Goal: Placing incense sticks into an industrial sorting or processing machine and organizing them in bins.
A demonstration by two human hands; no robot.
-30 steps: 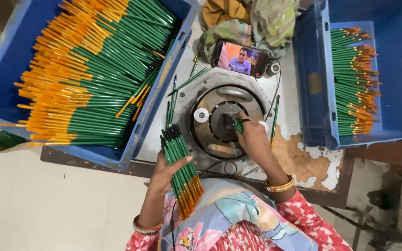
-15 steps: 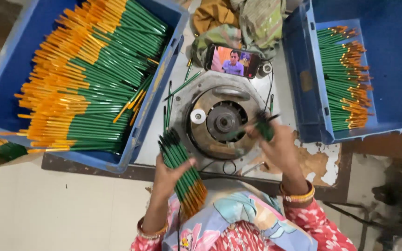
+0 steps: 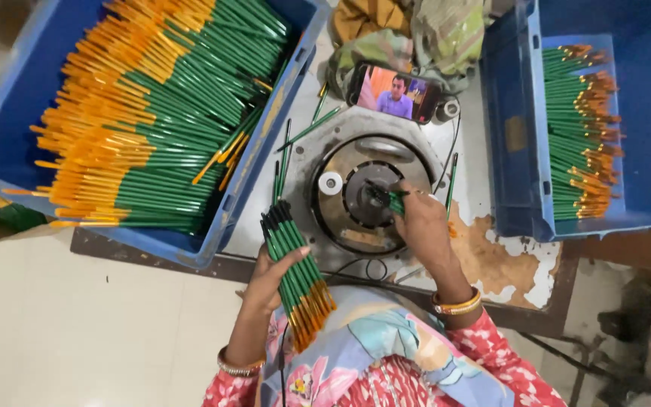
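At the round grey metal machine [image 3: 367,197], mid-table: right hand [image 3: 421,226] presses one green pencil-like stick [image 3: 395,202] to the dark central hub.

Right fingers pinched shut on the stick; only a short green length shows, its axis roughly toward the hub. Left hand [image 3: 274,275] is clamped around a bundle of green sticks with orange ends [image 3: 295,275], long axis running up-left to down-right, dark tips away from the body, orange ends toward the lap. Hands well apart. Left: blue plastic crate [image 3: 9,113] heaped with the same sticks. Right: second blue crate [image 3: 514,136], a neater row. Behind the machine: a phone with a lit screen [image 3: 395,92] against crumpled cloth [image 3: 416,30]; loose sticks beside the plate.
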